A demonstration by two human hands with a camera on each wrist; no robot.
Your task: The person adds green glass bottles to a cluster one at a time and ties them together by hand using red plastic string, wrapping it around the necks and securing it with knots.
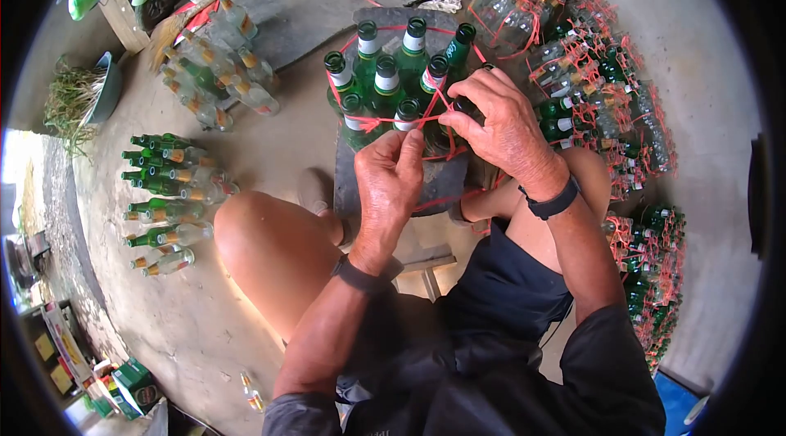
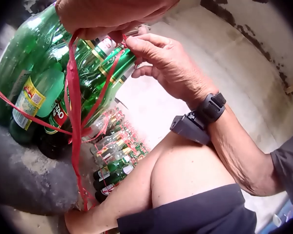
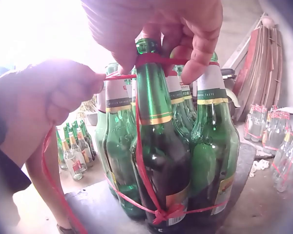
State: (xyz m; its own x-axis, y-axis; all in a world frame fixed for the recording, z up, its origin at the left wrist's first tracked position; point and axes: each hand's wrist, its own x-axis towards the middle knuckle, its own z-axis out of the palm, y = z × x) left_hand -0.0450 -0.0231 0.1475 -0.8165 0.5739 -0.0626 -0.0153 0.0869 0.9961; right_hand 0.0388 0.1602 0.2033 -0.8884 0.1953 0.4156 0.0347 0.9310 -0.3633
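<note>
A cluster of green glass bottles [image 1: 386,80] stands upright on a dark slab [image 1: 352,182] between the person's legs. Red plastic string [image 3: 161,212] rings the bottles low down, with a knot at the front, and also runs around their necks. The left hand [image 1: 389,186] pinches a strand of the string between thumb and fingers, just in front of the necks; a long tail [image 2: 75,112] hangs from it. Over the nearest bottle neck [image 3: 150,83], the right hand [image 1: 508,129] pinches the string with thumb and fingertips. The strand is taut between both hands.
Bundles of string-tied bottles [image 1: 565,125] are stacked along the right wall. On the floor at left stand loose green and clear bottles [image 1: 168,178], with more clear ones [image 1: 246,84] behind. A lone bottle [image 1: 251,391] is near the lower left, by some cartons [image 1: 131,387].
</note>
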